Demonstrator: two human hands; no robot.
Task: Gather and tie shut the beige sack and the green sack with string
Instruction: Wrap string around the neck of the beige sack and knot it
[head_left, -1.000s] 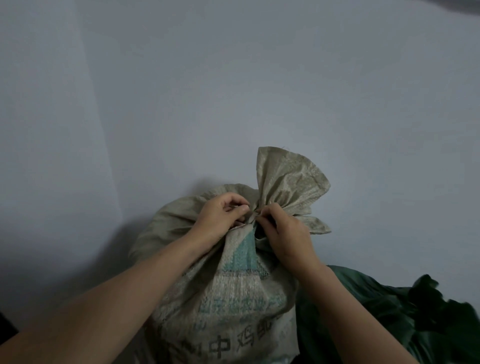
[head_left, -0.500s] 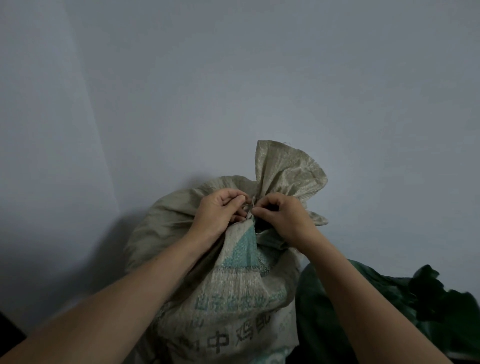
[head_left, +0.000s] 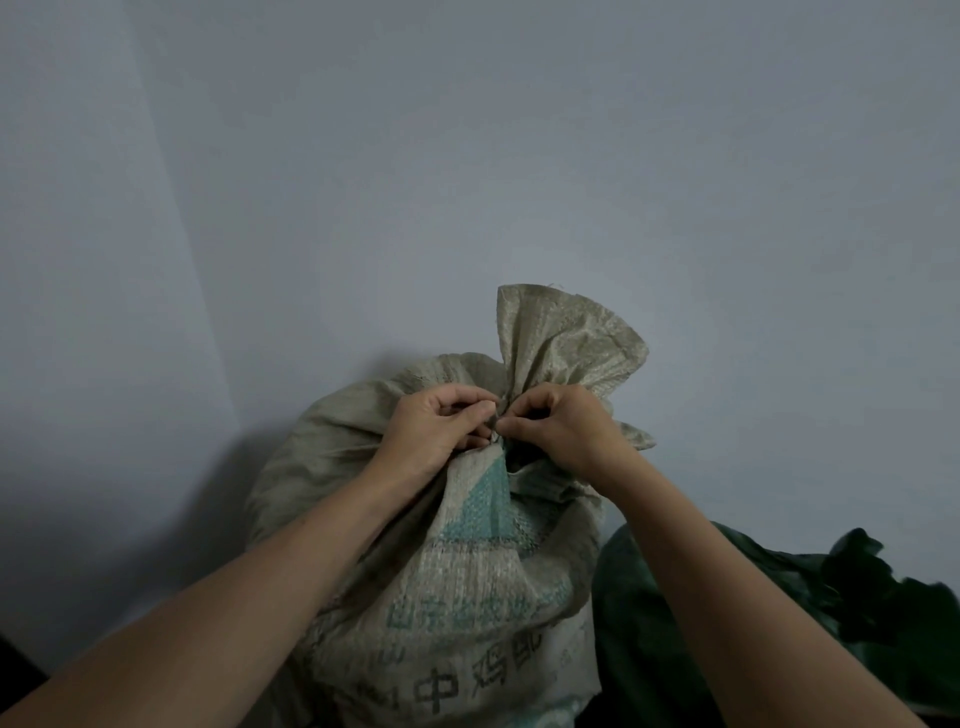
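**Q:** What does the view show at the cinch point?

**A:** The left hand (head_left: 436, 431) and right hand (head_left: 561, 426) meet at the gathered neck of the beige sack (head_left: 467, 597). The fingers of both are curled and the fingertips pinch the bunched cloth. The string is too small to make out, so it cannot be told whether either hand also holds an end of it. The sack stands upright at centre, with its flared mouth (head_left: 566, 338) fanning out above the hands.

**Q:** What could fail from here, and why?

**A:** These are judgements. The woven cloth looks stiff, so if either pinch slackens before a knot is drawn tight, the gathers would likely spring apart and reopen the neck. A tie set too high, near the flared edge, could slide off over it. A hard sideways pull on the ends might rock the full sack toward its neighbour.

**Q:** Where are the edges, and where is there room to move?

**A:** The wall (head_left: 467, 156) stands close behind the sack and a corner runs down at the left, so there is little room behind. The green sack (head_left: 779, 597) sits just beside it on the right, under the right forearm. Its dark top is loose and, by the look of it, not yet tied. The open room is above the neck and back toward the person.
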